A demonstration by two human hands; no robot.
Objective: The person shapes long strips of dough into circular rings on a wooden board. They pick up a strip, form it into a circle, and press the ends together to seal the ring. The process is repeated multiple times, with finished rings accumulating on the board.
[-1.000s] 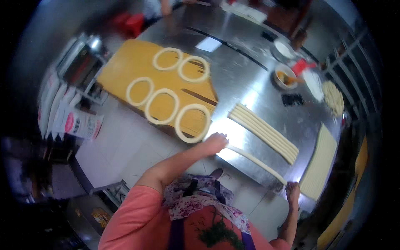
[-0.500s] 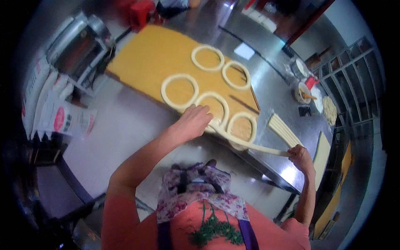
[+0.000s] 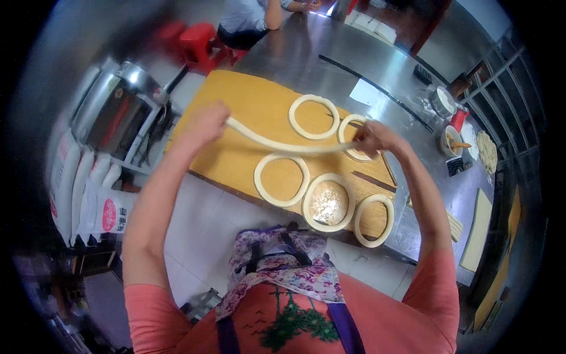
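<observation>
Head view: holding a pale dough rope (image 3: 283,147) by both ends over a yellow board (image 3: 236,88), at the centre of the frame, among five dough rings (image 3: 306,200). Best handled, by the look of it, with an even, gentle pull: keep both ends at matching height, let the middle hang loosely, and avoid pinching hard at the tips, where likely to thin or tear first if soft. Worth keeping lifted, too, so as not to brush or stick to the rings underneath. Clamped on the rope at both sides: closed round its left end with the left hand (image 3: 209,121), left of centre and blurred; closed round its right end with the right hand (image 3: 377,137), right of centre and partly hiding the upper-right ring (image 3: 341,134). Strung across the space between the two grips, dipping gently from the left fist toward mid-frame, then running almost level to the right. Seen crossing between the upper-middle ring (image 3: 292,115) and the lower-left ring (image 3: 257,179), apparently clear of the board, though hard to judge for height from a single angle. Showing also, at right on a metal table (image 3: 283,53), a flat dough strip (image 3: 476,233) and a white bowl (image 3: 445,147).
</observation>
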